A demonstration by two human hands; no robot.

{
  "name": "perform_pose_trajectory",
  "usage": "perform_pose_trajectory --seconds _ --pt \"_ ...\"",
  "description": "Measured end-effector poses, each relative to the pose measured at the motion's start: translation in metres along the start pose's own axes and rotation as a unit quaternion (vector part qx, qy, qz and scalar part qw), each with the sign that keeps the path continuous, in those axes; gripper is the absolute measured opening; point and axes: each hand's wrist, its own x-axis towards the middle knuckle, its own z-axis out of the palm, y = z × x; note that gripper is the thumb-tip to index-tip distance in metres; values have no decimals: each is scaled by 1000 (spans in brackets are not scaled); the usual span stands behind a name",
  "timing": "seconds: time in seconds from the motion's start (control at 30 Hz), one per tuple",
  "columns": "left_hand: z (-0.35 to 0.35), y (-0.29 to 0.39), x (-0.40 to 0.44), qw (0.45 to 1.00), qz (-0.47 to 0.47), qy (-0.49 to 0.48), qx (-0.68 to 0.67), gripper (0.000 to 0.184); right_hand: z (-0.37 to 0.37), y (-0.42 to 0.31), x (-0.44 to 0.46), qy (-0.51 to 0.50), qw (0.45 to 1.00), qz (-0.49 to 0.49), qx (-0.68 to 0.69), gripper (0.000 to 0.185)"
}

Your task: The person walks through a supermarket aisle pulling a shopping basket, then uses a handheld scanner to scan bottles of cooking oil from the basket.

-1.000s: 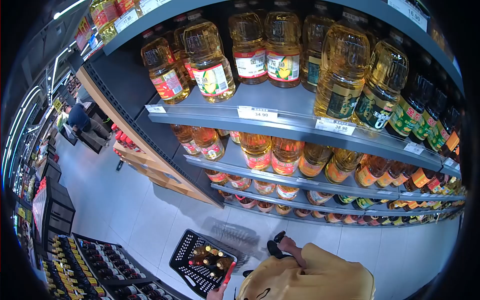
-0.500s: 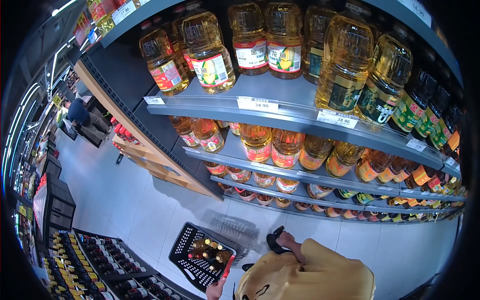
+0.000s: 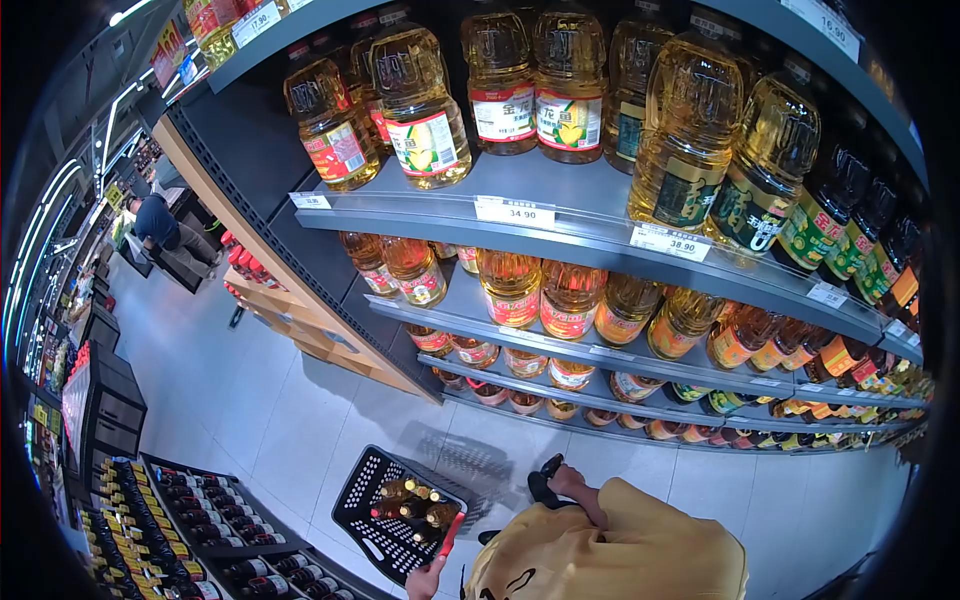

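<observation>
At the bottom of the head view, my left hand (image 3: 425, 580) is closed around the red handle (image 3: 451, 537) of a black shopping basket (image 3: 350, 505) with perforated walls. Several bottles (image 3: 413, 506) with dark contents and pale or red caps stand inside the basket. My right hand is out of view. Yellow clothing (image 3: 620, 545) covers much of the lower middle, with a black shoe (image 3: 543, 482) beside it on the tiled floor.
Ahead, shelves (image 3: 590, 190) hold several large cooking oil bottles (image 3: 415, 105) above price tags. Dark bottles (image 3: 200, 510) fill a rack at lower left. Another person (image 3: 165, 228) bends over in the aisle, beyond a wooden shelf end (image 3: 275, 270).
The basket and my left hand have shifted slightly left in view. My left hand keeps its hold on the handle, and the shelf view has moved only a little.
</observation>
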Motion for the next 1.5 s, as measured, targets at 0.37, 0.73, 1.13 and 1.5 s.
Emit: perform_pose_trajectory --seconds 0.37,0.73,1.13,1.5 --pt "26 -38 30 996 -30 65 55 79 -20 -3 -4 -23 1000 3 10 54" --pt "8 18 -18 992 46 96 -61 60 -61 0 8 -8 1000 -23 11 50" --pt "34 -26 15 989 -52 121 59 64 -67 11 17 -4 1000 -8 3 51" --pt "8 11 -8 996 -61 52 26 64 -39 8 19 -35 999 -19 -11 56"
